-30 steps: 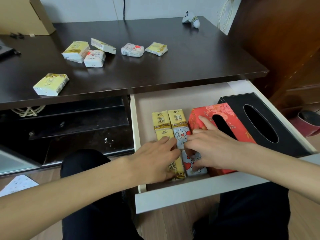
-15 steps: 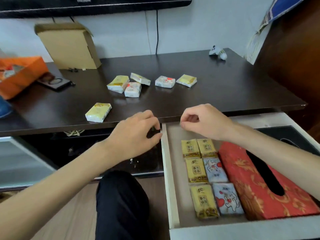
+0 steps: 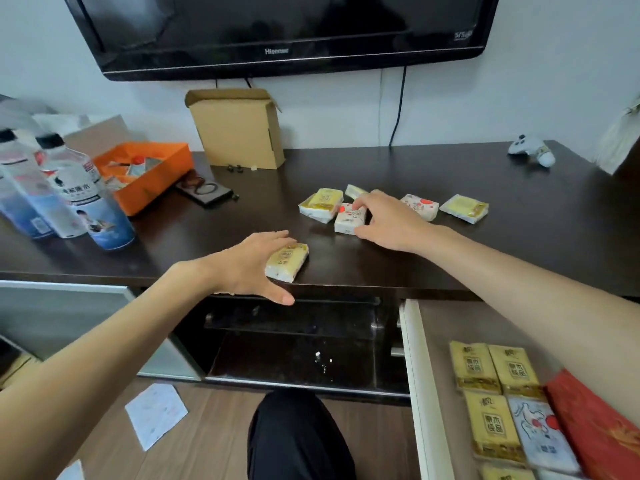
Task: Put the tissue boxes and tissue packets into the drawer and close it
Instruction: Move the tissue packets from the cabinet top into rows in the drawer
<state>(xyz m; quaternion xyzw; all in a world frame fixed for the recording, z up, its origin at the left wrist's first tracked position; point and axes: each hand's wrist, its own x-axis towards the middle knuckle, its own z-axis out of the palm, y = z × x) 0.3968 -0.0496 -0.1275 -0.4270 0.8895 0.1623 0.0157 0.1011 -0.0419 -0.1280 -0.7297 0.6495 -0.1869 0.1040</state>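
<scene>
Several tissue packets lie on the dark table [image 3: 519, 258]. My left hand [image 3: 252, 265] reaches over a yellow packet [image 3: 289, 263] near the front edge, fingers spread around it and touching it. My right hand [image 3: 384, 220] rests on a white packet with red print [image 3: 348, 220], fingers curled over its top and side. Beside it lie a stacked yellow packet [image 3: 320, 202], another white packet [image 3: 422, 205] and a yellow packet [image 3: 464, 207]. The open drawer [image 3: 415, 375] at lower right holds yellow packets [image 3: 491, 368], a white packet [image 3: 540, 434] and a red tissue box [image 3: 602, 434].
Water bottles [image 3: 79, 195] and an orange tray [image 3: 149, 171] stand at the left of the table. A cardboard box [image 3: 239, 129] leans against the wall under a television [image 3: 277, 29]. A small white toy [image 3: 533, 152] sits far right. My dark-trousered knee [image 3: 298, 438] is below.
Both hands left the drawer and moved up to the table top; the left now covers the near yellow packet, the right the white packet. The view tilted upward.
</scene>
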